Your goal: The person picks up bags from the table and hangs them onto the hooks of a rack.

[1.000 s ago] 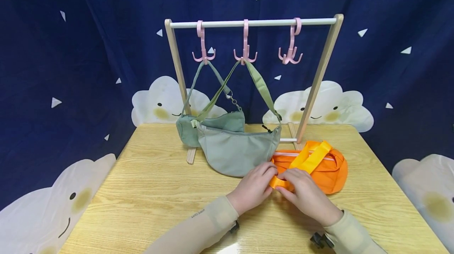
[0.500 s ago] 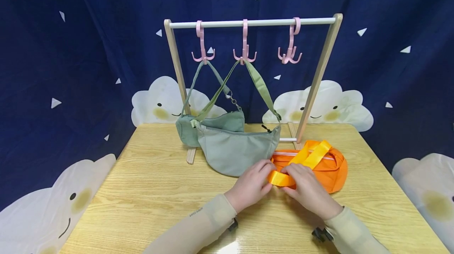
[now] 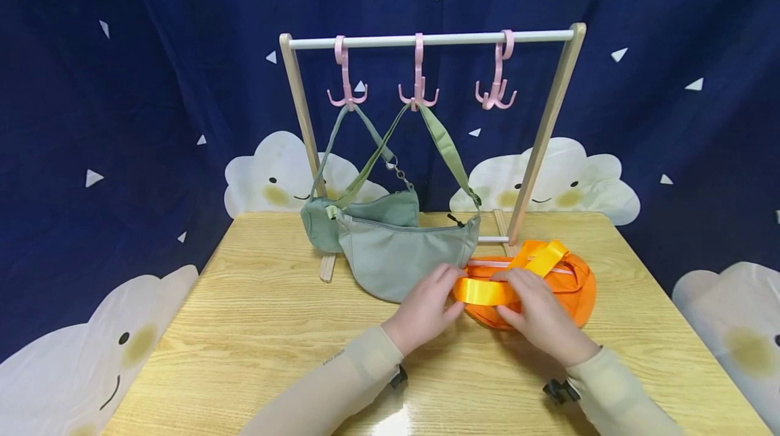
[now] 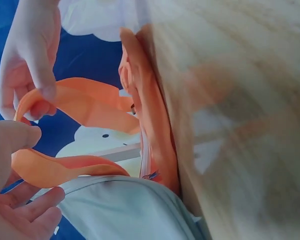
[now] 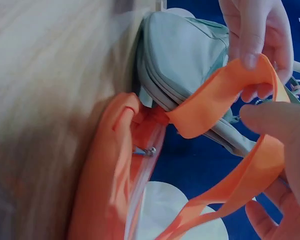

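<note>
An orange bag (image 3: 579, 295) with a zipper lies on the table, and its wide strap (image 3: 484, 292) is raised in a loop toward me. My left hand (image 3: 425, 306) pinches the strap's left side between thumb and fingers. On the other side, my right hand (image 3: 544, 314) grips the same strap, a short stretch from the left. The left wrist view shows the strap (image 4: 97, 107) rising from the bag's zipped edge. A grey-green bag (image 3: 399, 263) hangs just behind my left hand, its green strap (image 3: 447, 145) over the middle pink hook (image 3: 418, 87).
A rack with a white bar (image 3: 378, 41) and wooden posts (image 3: 548, 124) stands at the table's back. A smaller green bag (image 3: 319, 226) hangs from the left pink hook (image 3: 347, 87). The right pink hook (image 3: 496, 87) bears no bag. A dark blue curtain (image 3: 152, 84) hangs behind.
Both hands have lifted the orange strap up and away from the table, and they have spread apart along it. The orange bag stays in nearly the same place.
</note>
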### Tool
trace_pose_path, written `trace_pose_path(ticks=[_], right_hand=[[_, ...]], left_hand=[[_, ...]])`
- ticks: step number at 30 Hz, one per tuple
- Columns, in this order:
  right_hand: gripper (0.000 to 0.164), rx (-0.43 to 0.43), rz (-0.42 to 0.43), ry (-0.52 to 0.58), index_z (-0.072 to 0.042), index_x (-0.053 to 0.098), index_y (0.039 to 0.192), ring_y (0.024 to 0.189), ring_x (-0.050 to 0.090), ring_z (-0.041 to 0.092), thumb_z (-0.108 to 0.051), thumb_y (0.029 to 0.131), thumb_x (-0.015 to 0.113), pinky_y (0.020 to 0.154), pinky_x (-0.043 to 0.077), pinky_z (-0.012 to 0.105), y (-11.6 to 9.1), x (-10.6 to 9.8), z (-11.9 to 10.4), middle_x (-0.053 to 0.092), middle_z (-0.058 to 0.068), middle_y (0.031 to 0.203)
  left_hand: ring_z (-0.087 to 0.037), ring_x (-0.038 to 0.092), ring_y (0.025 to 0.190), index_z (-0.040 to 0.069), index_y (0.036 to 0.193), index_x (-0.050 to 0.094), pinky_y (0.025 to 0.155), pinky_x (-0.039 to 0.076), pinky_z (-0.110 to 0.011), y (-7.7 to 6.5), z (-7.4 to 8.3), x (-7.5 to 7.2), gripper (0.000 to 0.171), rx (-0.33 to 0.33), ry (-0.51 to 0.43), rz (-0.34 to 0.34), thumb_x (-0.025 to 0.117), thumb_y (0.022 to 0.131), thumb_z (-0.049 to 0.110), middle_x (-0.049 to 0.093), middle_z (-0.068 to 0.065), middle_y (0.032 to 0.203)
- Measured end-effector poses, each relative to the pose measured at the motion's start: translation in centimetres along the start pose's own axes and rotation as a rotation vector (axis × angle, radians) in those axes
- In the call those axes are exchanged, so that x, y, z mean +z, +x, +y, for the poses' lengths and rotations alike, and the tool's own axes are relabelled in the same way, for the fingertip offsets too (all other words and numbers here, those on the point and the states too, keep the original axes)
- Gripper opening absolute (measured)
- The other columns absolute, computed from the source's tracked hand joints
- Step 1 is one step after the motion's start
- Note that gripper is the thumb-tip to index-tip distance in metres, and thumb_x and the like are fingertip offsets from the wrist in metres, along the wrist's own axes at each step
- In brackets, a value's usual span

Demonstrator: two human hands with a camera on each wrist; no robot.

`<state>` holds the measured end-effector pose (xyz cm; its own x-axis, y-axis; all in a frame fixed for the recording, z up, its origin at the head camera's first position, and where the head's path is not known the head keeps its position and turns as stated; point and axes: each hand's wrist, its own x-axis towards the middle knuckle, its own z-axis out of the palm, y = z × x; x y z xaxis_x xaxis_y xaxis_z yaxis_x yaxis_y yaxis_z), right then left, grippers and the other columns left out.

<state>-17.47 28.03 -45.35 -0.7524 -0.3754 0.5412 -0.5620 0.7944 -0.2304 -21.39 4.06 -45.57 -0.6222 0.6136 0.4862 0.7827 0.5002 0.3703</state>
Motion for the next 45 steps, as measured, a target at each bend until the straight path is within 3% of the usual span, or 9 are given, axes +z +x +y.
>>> trace_pose_path(ticks=[7, 25, 35, 45], right_hand=[[0.06, -0.039, 0.062, 0.022, -0.007, 0.065, 0.123, 0.101, 0.063, 0.023, -0.001, 0.07, 0.092, 0.089, 0.048, 0.037, 0.7, -1.1, 0.6, 0.067, 0.004, 0.113], [0.054, 0.061, 0.099, 0.072, -0.008, 0.068, 0.122, 0.102, 0.061, 0.022, 0.001, 0.073, 0.09, 0.089, 0.038, -0.002, 2.5, -4.7, 2.9, 0.067, 0.007, 0.115], [0.049, 0.045, 0.115, 0.092, -0.011, 0.071, 0.119, 0.108, 0.061, 0.026, 0.0, 0.075, 0.089, 0.101, 0.029, 0.0, 4.6, -6.7, 3.3, 0.069, 0.008, 0.116], [0.047, 0.052, 0.138, 0.11, -0.01, 0.072, 0.119, 0.109, 0.059, 0.024, 0.003, 0.077, 0.086, 0.103, 0.028, 0.0, 5.8, -8.1, 3.4, 0.069, 0.008, 0.117]], left_hand=[[-0.017, 0.064, 0.108, 0.008, 0.13, 0.059, 0.098, 0.054, -0.024, 0.8, -0.5, -0.5, 0.038, -0.041, -0.015, 0.01, 0.073, 0.095, 0.013, 0.06, -0.005, 0.124], [-0.019, 0.066, 0.112, 0.008, 0.134, 0.062, 0.101, 0.053, -0.024, 3.7, -0.2, -2.4, 0.042, -0.116, -0.084, -0.019, 0.074, 0.097, 0.025, 0.065, -0.004, 0.127], [-0.018, 0.065, 0.11, 0.01, 0.133, 0.062, 0.095, 0.054, -0.023, 5.6, 0.5, -3.9, 0.043, -0.209, -0.156, -0.052, 0.076, 0.096, 0.027, 0.064, -0.003, 0.128], [-0.014, 0.064, 0.1, 0.007, 0.132, 0.063, 0.087, 0.052, -0.017, 7.2, 0.9, -5.0, 0.044, -0.175, -0.183, -0.022, 0.078, 0.094, 0.024, 0.066, -0.004, 0.122]])
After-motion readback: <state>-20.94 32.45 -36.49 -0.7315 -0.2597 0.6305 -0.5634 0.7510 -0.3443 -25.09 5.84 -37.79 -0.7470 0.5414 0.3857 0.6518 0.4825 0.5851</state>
